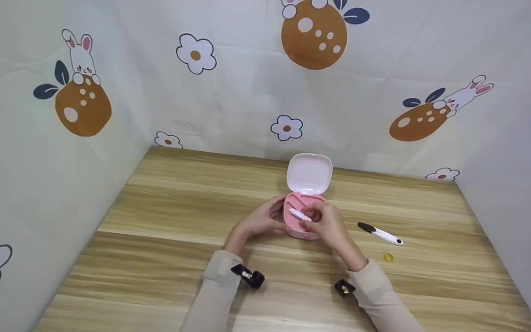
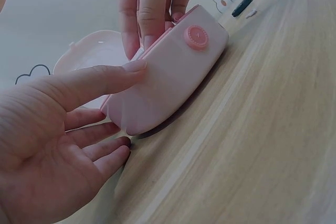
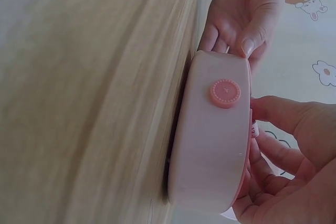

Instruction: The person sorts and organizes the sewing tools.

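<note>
A pink box [image 1: 303, 234] with its pale lid [image 1: 309, 173] raised stands on the wooden table; slanted dividers show inside. The left hand [image 1: 262, 219] holds the box's left side, thumb at the front edge and fingers around the side, also plain in the left wrist view [image 2: 63, 129]. Over the box, the right hand [image 1: 327, 225] pinches a small white item [image 1: 299, 214] between thumb and fingers, just above the compartments. In the right wrist view a round pink button [image 3: 225, 93] shows on the box's front, and the item is mostly hidden by the fingers.
To the right on the table [image 1: 164, 198] lie a white pen-like tool [image 1: 387, 235] with a dark end and a small yellow ring [image 1: 388, 257]. Patterned cloth [image 1: 238, 83] stands behind and at both sides. Each sleeve carries a black wrist camera.
</note>
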A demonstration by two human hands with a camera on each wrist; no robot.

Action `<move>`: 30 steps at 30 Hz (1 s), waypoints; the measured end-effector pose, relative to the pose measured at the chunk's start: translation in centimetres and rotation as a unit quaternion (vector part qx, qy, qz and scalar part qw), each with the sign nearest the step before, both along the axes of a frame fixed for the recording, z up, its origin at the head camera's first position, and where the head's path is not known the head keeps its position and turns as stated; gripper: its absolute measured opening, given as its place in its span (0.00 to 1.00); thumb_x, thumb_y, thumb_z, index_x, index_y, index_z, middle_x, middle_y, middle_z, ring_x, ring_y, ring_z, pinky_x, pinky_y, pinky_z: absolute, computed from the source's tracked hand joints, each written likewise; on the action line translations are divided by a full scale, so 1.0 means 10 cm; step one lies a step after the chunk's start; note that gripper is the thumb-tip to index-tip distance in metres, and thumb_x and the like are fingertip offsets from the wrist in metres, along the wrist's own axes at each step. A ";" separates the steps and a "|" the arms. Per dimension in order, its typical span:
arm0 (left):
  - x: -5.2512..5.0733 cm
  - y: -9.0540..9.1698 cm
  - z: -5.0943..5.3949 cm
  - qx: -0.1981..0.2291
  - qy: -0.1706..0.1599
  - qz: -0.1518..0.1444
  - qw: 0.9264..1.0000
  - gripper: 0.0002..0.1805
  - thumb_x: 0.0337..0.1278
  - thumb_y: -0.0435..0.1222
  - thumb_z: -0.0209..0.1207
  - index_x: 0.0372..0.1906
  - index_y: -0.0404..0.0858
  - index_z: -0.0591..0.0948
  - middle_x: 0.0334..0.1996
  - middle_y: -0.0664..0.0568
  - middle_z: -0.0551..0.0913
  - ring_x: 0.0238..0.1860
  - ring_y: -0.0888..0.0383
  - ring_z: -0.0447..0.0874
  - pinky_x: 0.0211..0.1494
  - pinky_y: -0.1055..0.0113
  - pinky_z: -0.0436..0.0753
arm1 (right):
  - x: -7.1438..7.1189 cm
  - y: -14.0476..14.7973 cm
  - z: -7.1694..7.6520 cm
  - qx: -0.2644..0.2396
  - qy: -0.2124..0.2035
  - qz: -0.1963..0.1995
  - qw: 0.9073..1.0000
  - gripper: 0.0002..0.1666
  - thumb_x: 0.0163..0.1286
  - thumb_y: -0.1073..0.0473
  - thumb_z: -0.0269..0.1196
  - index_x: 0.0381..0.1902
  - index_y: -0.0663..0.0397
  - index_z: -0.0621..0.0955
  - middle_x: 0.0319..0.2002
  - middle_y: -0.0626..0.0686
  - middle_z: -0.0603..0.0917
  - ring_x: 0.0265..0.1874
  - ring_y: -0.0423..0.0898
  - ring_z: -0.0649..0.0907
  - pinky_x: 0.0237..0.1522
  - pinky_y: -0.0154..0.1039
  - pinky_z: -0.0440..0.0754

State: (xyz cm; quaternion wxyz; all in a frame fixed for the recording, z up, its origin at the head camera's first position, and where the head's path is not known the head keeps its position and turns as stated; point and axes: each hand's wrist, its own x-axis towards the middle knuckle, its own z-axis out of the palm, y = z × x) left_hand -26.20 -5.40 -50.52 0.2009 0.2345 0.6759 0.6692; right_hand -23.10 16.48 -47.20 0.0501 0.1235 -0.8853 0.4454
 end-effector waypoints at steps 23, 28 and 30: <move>0.01 0.01 0.00 -0.007 -0.007 0.005 1.000 0.53 0.51 0.18 0.65 0.83 0.27 0.53 0.82 0.31 0.55 0.83 0.38 0.54 0.86 0.52 0.60 | 0.00 0.04 -0.01 -0.020 -0.009 0.017 1.000 0.14 0.56 0.76 0.75 0.41 0.71 0.87 0.29 0.56 0.85 0.28 0.40 0.77 0.30 0.26 0.75; 0.00 0.01 0.00 -0.010 -0.006 0.005 1.000 0.53 0.52 0.18 0.66 0.83 0.27 0.53 0.82 0.31 0.55 0.83 0.38 0.54 0.86 0.52 0.59 | 0.00 0.06 -0.01 -0.038 -0.004 0.022 0.999 0.14 0.56 0.76 0.75 0.41 0.72 0.87 0.30 0.58 0.86 0.29 0.41 0.79 0.31 0.25 0.78; 0.00 0.01 0.00 -0.009 -0.004 0.005 1.000 0.53 0.52 0.18 0.66 0.83 0.26 0.52 0.82 0.31 0.55 0.83 0.38 0.54 0.86 0.51 0.60 | 0.00 0.07 -0.01 -0.047 -0.005 0.024 0.999 0.14 0.57 0.76 0.74 0.41 0.73 0.86 0.31 0.60 0.87 0.29 0.42 0.80 0.32 0.25 0.79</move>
